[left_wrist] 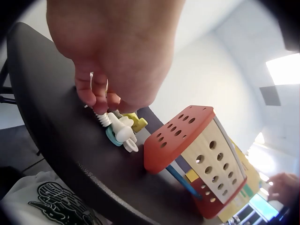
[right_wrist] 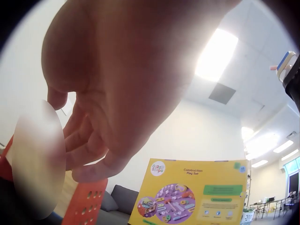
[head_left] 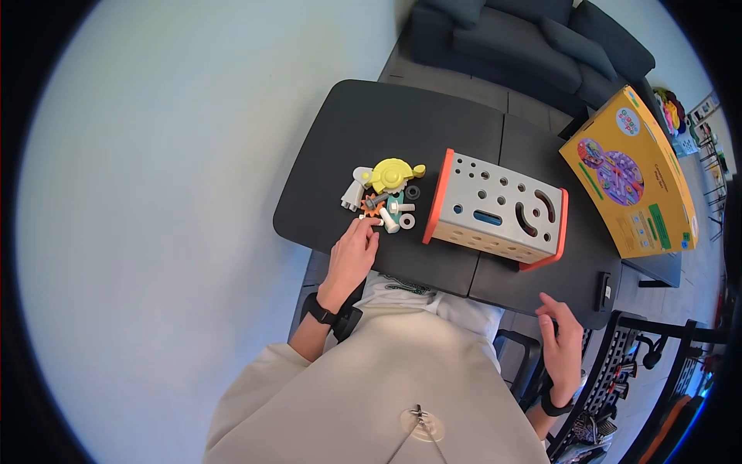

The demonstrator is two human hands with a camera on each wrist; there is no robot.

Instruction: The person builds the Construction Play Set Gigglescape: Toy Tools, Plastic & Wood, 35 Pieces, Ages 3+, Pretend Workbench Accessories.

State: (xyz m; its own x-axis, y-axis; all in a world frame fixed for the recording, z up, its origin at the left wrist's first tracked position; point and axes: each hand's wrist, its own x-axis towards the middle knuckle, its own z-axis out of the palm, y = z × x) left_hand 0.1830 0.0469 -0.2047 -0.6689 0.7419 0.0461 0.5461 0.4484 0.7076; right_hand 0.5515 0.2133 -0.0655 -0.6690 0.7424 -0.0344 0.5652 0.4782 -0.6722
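My left hand (head_left: 354, 251) reaches down to a pile of toy parts, its fingertips right at a white piece near the table's front edge. In the left wrist view, a white screw (left_wrist: 103, 119) and other white parts lie just below the fingers (left_wrist: 100, 104). The pile also has a yellow saw-like disc (head_left: 391, 173), an orange gear (head_left: 372, 205), a white bolt (head_left: 389, 221), a grey nut (head_left: 406, 222) and a black nut (head_left: 413, 192). My right hand (head_left: 563, 344) hovers by the front right table edge, fingers loosely bent, holding nothing.
A toy workbench box (head_left: 495, 203) with a grey holed top and red-orange ends stands mid-table. At the right is a large yellow packaging box (head_left: 638, 178). A small black object (head_left: 604, 291) lies at the right corner. A dark sofa (head_left: 510, 54) stands beyond the table.
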